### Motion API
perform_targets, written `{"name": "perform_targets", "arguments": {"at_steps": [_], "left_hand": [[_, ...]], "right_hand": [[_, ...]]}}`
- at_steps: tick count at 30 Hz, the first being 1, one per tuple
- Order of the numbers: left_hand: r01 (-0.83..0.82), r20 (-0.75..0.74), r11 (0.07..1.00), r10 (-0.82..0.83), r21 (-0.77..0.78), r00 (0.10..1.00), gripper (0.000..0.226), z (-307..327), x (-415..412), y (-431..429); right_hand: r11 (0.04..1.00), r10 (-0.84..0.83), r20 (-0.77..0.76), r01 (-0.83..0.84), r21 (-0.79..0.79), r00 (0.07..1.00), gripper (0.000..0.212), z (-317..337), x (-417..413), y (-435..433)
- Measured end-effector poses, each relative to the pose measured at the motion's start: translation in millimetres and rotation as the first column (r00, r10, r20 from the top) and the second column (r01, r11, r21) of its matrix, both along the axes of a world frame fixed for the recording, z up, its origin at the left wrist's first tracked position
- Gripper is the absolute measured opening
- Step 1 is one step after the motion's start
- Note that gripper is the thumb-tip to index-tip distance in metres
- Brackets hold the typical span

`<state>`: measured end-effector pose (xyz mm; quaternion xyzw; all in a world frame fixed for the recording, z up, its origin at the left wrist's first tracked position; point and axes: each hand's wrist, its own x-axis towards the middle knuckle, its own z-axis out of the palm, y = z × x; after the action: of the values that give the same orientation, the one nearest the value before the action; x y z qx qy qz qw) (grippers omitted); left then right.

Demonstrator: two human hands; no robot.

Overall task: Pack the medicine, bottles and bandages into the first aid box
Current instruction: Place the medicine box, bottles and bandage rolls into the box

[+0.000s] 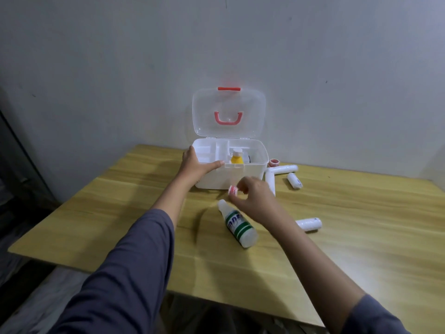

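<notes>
Head view, the only one supplied. The first aid box (pixel 231 165) stands near the far edge of the wooden table (pixel 144 213), its clear lid (pixel 228 112) swung up against the wall, so the compartments lie open for loading. A yellow bottle (pixel 236 157) with a white cap already stands upright in the right-hand part of the box; a dark item beside it is too hidden to identify.

The left hand (pixel 195 165) is spread over the box's front left corner, thumb lying along the front rim and fingers on the left side. Judgement: it is there to steady the box against sliding while items go in.

The right hand (pixel 252 198) is raised just in front of the box, pinching a small white roll with a red end (pixel 233 190) between thumb and fingertips. Judgement: this item is on its way into the box, and the free right-hand section is the likely destination.

Not yet packed: a white bottle with green bands (pixel 238 224) lying on its side, close under the right hand; two long bandage rolls (pixel 277 174) meeting at an angle just beside the box's right wall; a short roll (pixel 295 180) further right; another roll (pixel 309 224) well apart toward the near side; and a small red-and-white tape roll (pixel 274 162) behind the box's right corner.

Judgement: the task is at an early stage, most items remaining on the table.
</notes>
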<state>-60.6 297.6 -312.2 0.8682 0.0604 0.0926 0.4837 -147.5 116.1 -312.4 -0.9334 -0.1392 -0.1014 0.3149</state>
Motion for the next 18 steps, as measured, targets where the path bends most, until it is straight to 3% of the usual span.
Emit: {"name": "perform_targets", "arguments": {"at_steps": [3, 7, 11, 15, 18], "left_hand": [[-0.01, 0.006, 1.0, 0.01, -0.019, 1.0, 0.11, -0.3, 2.4, 2.3], [-0.001, 0.021, 1.0, 0.001, -0.027, 1.0, 0.111, 4.3, 1.0, 2.6], [0.01, 0.032, 0.999, -0.009, -0.036, 0.999, 0.109, 9.0, -5.9, -0.4], [0.036, 0.042, 0.998, -0.033, -0.056, 0.999, 0.101, 3.3, -22.0, -8.8], [0.052, 0.025, 0.998, -0.051, -0.04, 0.998, 0.098, -8.9, -39.1, -15.3]], "right_hand": [[0.988, 0.016, -0.19, -0.045, -0.147, 0.982, 0.054, -14.4, -7.3, 6.9], [0.983, -0.007, -0.229, -0.034, -0.179, 0.973, 0.04, -15.4, -12.0, 12.8], [1.0, -0.003, -0.169, 0.003, -0.004, 0.986, 0.021, -8.9, -18.7, 3.9], [0.945, 0.021, -0.091, 0.01, 0.327, 0.996, 0.021, 5.7, -27.5, -18.4], [0.886, -0.055, 0.059, 0.022, 0.463, 0.997, 0.026, 25.3, -34.5, -33.8]]}}
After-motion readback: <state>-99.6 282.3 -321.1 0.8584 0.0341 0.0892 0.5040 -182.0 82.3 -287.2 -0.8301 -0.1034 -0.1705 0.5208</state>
